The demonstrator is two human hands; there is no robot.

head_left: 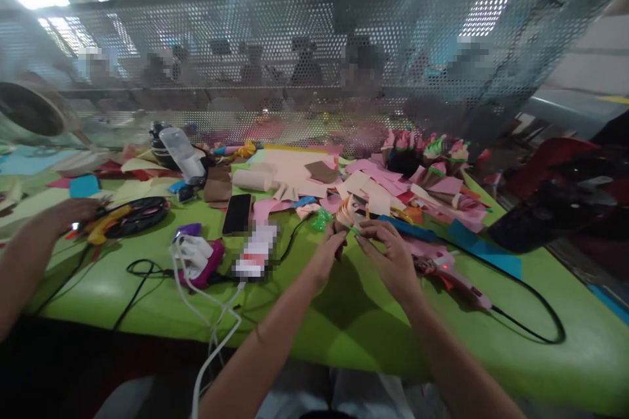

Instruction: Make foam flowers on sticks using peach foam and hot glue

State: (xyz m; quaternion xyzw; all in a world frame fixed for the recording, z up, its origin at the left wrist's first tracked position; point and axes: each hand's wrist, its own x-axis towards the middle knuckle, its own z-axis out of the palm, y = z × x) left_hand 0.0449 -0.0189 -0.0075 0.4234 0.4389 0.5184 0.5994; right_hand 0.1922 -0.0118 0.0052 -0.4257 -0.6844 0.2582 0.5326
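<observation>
My left hand and my right hand meet over the green table, fingers pinched together on a small paper flower piece with peach petals and a thin green stem. Both hands are closed on it. A pink glue gun lies just right of my right hand, its black cord looping off to the right.
Pink and peach paper scraps and finished paper flowers lie behind my hands. A black phone, a charger with white cable, a clear bottle and a tape roll sit left. Another person's hand rests at far left. A perforated metal screen backs the table.
</observation>
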